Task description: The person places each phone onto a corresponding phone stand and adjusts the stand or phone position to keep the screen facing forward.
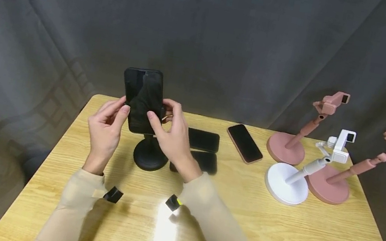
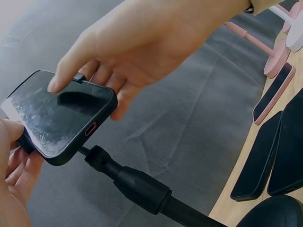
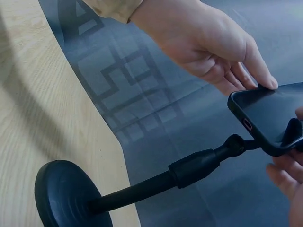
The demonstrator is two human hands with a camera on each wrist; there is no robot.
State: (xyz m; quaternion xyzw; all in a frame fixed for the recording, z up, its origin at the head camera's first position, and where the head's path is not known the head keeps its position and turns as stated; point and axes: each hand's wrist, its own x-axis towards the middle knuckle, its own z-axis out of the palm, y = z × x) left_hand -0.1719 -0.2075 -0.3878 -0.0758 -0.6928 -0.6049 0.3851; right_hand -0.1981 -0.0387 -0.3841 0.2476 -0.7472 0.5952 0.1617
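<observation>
A black-cased smartphone leans upright in the clip of a black phone stand, its dark screen facing me. My left hand pinches the phone's left edge, beside the clip, with thumb and fingers. From the other side my right hand grips the right edge, thumb on the screen and fingers behind. The left wrist view shows one clip jaw under my right fingers, and the stand's black stem rising to the phone's back. In the right wrist view, the stand's round base rests on the table.
Two dark phones lie behind my right wrist. Farther right lies a pink-edged phone. A white phone stand and two pink stands occupy the wooden table's right side. Dark cloth hangs behind.
</observation>
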